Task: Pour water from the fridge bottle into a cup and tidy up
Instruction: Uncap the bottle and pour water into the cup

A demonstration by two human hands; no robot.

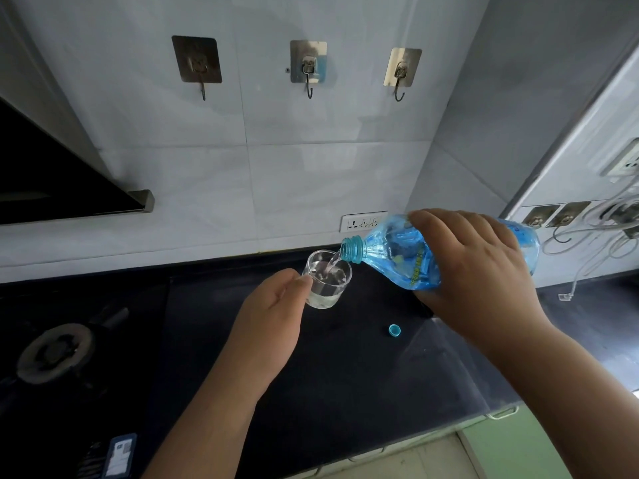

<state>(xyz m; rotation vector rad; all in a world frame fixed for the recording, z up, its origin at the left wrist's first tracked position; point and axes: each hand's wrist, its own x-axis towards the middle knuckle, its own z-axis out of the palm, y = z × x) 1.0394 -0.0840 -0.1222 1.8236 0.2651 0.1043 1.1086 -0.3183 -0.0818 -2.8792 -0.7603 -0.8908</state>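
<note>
A small clear glass cup [327, 279] stands on the dark countertop [345, 392] near the back wall, already holding some water. Into it runs a thin stream from the open mouth of a blue plastic bottle [408, 257], which hangs nearly on its side just above and to the right of the cup's rim, neck pointing left.

My right hand [480, 271] wraps over the bottle's middle, fingers curled around it from above. My left hand [273, 316] steadies the cup from the near left side — thumb and fingertips pressed around the glass wall, though the far fingers are hidden behind it.

To pour well, I judge that I should keep the tilt shallow so the stream stays narrow and lands inside the rim, hold the neck close above the glass, and right the bottle before the water nears the top. The cup looks light, so my left hand's grip matters against a tip or slide.

The bottle's blue cap [394, 330] lies on the counter to the right of the cup, apart from both hands — needed for closing up later. Further out: a gas burner [55, 350] at far left, a wall socket [363, 221] behind the bottle, three metal hooks [307, 69] on the tiled wall, and loose cables [587, 236] at right.
</note>
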